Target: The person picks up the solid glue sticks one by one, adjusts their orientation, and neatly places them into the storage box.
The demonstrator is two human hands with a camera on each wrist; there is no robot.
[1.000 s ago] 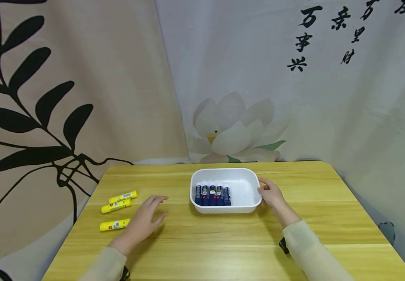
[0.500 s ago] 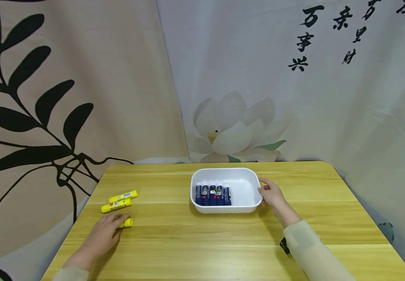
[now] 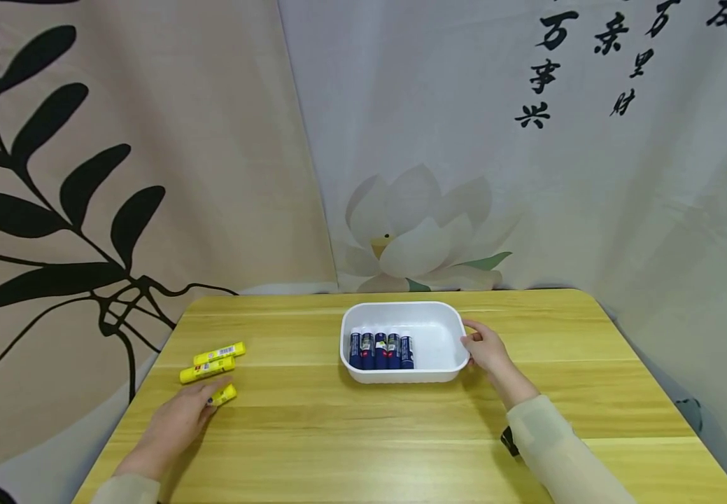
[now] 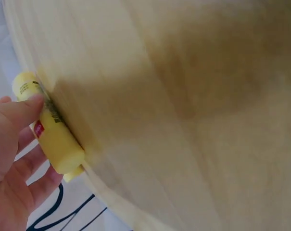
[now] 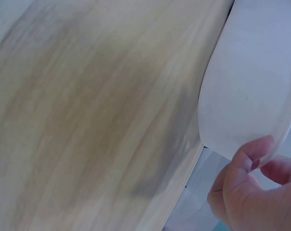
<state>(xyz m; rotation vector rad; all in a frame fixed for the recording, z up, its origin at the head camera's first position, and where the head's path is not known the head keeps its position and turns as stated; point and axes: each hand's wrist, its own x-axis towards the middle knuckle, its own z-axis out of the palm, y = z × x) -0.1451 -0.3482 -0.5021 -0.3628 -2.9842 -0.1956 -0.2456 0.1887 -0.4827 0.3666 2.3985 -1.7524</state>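
My left hand pinches a yellow glue stick at the table's left side. In the left wrist view the thumb lies across its label and the fingers curl behind it. Two more yellow glue sticks lie just beyond that hand in the head view. My right hand grips the right end of a white plastic tray, thumb and fingers on either side of the rim in the right wrist view. Several dark blue tubes stand side by side in the tray's left part.
The wooden table has rounded far corners. Behind it hangs a pale curtain printed with black leaves, a lotus and black characters.
My left hand has moved left and toward me from the middle left of the table, and has taken hold of the nearest yellow glue stick. The right hand and tray have stayed put.
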